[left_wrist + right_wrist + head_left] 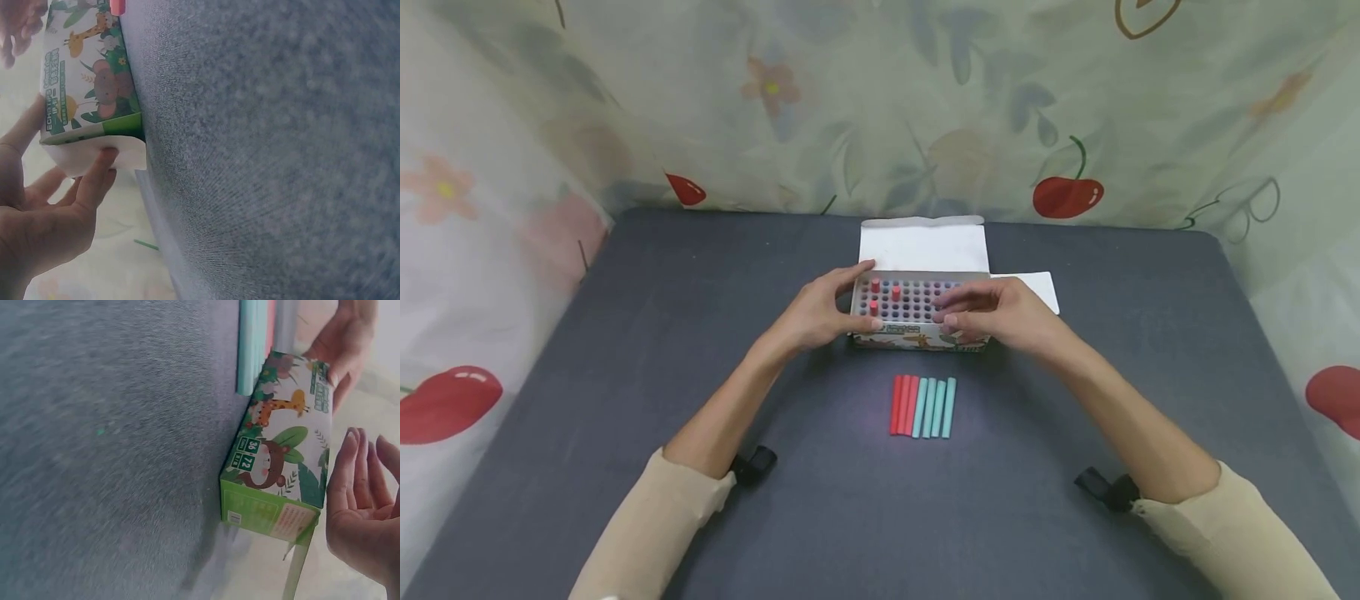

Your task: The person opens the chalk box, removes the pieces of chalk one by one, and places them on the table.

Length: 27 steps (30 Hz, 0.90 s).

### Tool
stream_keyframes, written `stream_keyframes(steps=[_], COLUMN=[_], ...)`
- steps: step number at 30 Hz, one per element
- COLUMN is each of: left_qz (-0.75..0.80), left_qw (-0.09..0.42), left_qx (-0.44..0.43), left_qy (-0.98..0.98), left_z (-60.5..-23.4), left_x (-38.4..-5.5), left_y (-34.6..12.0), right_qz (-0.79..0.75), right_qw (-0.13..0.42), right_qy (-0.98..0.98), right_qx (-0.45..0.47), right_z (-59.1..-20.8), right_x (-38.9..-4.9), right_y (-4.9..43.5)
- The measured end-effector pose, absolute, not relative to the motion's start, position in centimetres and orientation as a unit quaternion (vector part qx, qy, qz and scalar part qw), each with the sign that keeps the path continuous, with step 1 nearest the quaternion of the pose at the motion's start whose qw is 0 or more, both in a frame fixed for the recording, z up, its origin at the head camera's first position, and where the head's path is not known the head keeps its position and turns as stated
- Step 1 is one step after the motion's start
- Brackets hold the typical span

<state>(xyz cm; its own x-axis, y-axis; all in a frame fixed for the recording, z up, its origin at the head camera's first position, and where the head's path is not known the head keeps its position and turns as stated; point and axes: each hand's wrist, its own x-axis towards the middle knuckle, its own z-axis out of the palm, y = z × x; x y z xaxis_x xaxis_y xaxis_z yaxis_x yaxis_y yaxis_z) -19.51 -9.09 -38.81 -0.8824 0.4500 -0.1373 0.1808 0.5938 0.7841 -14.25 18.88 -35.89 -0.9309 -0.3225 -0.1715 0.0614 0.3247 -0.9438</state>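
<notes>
Box (910, 341) sits on the dark table (880, 525), toward its far edge, with its white lid (922, 248) folded back and a side flap (1033, 287) out to the right. Three red sticks (896, 293) stand in holes at the left of its grid.

The left hand (815, 311) grasps the box's left end — thumb at the front edge, fingers at the back and against an end flap (78, 156). The right hand (1009, 312) is over the right part of the grid, its fingers loosely bent, the grip released.

Just in front lies a side-by-side row: three red pieces (904, 405), then four teal ones (934, 408). Both forearms have beige sleeves (651, 521) and black wrist cameras (754, 465); cherry-print cloth (880, 108) hangs behind.
</notes>
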Motion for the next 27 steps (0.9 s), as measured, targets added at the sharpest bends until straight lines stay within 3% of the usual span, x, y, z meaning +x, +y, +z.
stream_keyframes(steps=[27], left_qz=[0.435], left_qw=[0.167], left_qx=[0.183], left_qy=[0.866], left_z=[-39.2], left_x=[-19.6], left_y=[-9.3], right_qz=[-0.568], right_qw=[0.108], right_qy=[0.808], right_qx=[-0.113], right_z=[-37.2], right_x=[-17.9], right_y=[16.3])
